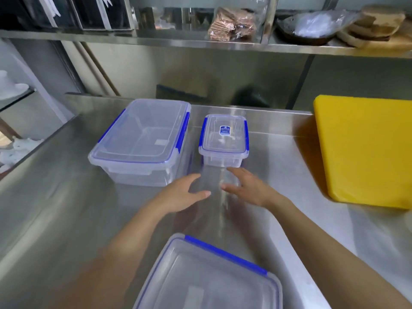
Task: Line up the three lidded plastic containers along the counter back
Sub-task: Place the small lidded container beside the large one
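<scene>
large container (140, 141): lidded, back-left | small container (224, 139): lidded, beside it | third container (207, 277): lidded, front edge

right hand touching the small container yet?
Apart. In the head view, the right hand sits just in front of the small container, with a thin strip of bare counter visible between its fingertips and the container's base.

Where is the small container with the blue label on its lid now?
The small container stands at the counter's back, centre of the head view, just right of the large container and left of the yellow cutting board, beyond both hands.
</scene>
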Tool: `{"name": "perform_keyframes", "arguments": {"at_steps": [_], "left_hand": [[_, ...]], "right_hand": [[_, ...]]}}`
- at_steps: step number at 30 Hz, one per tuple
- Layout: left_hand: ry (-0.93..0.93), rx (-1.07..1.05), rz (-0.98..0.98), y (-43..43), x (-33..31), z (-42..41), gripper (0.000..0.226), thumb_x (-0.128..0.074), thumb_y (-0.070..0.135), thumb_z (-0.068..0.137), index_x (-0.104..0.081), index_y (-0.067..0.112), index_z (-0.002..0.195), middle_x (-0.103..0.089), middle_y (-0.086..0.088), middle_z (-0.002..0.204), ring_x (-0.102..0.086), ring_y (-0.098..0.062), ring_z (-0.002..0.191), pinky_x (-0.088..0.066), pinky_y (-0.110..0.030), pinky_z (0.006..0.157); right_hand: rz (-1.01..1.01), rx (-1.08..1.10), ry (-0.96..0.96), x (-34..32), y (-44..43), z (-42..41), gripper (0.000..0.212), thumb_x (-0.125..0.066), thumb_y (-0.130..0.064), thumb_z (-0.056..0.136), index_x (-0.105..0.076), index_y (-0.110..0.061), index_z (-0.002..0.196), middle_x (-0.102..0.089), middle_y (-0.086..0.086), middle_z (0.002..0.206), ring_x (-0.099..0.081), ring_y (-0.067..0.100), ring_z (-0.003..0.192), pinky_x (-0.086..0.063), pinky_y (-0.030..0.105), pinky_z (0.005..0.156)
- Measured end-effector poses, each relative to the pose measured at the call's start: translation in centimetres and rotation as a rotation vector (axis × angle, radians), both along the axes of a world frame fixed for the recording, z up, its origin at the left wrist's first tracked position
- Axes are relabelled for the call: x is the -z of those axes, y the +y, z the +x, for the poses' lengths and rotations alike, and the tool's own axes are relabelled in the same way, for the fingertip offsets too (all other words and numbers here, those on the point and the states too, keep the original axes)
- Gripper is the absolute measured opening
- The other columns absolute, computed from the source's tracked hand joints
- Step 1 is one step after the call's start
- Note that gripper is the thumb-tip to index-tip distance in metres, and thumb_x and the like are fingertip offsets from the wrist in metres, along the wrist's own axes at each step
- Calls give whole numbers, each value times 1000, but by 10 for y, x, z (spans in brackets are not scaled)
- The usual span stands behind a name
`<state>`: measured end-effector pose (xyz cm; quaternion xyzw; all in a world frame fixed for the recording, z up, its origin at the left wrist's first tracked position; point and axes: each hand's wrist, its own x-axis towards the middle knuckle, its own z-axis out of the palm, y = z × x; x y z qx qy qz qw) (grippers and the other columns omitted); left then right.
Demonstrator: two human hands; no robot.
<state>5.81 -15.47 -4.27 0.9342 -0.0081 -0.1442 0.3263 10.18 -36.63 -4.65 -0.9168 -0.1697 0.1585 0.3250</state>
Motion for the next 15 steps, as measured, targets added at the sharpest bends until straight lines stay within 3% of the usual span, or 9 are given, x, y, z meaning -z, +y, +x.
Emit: {"name": "perform_keyframes", "arguments": {"at_steps": [5, 8, 11, 15], "left_hand": [[181, -24, -201, 16, -6, -47, 70, -62, 51, 78, -36, 25, 138, -47, -6, 141, -48, -11, 117, -35, -25, 99], [283, -14, -160, 27, -8, -71, 86, -58, 67, 69, -30, 28, 141, -41, 0, 143, -41, -11, 125, -28, -24, 101], [396, -26, -164, 36, -11, -92, 102, -59, 84, 49, -36, 35, 135, -43, 14, 131, -42, -9, 124, -33, -28, 104], [456, 27, -225, 40, -6, -108, 70, -75, 65, 47, -57, 32, 106, -66, 8, 107, -65, -11, 100, -53, -33, 84]], "right_hand": [[-52, -237, 339, -8, 8, -45, 75, -61, -52, 79, -32, -22, 141, -48, 6, 138, -51, 14, 113, -37, 22, 91], [-56, -334, 424, -13, 13, -68, 68, -64, -55, 76, -46, -17, 130, -63, 0, 112, -60, 10, 93, -45, 20, 83], [-12, -370, 495, -17, 17, -84, 54, -69, -54, 71, -58, -21, 114, -63, -7, 88, -59, 8, 78, -49, 22, 73], [-56, -408, 475, -15, 23, -96, 50, -71, -51, 70, -58, -24, 111, -65, -5, 96, -63, 14, 88, -50, 26, 78]]}}
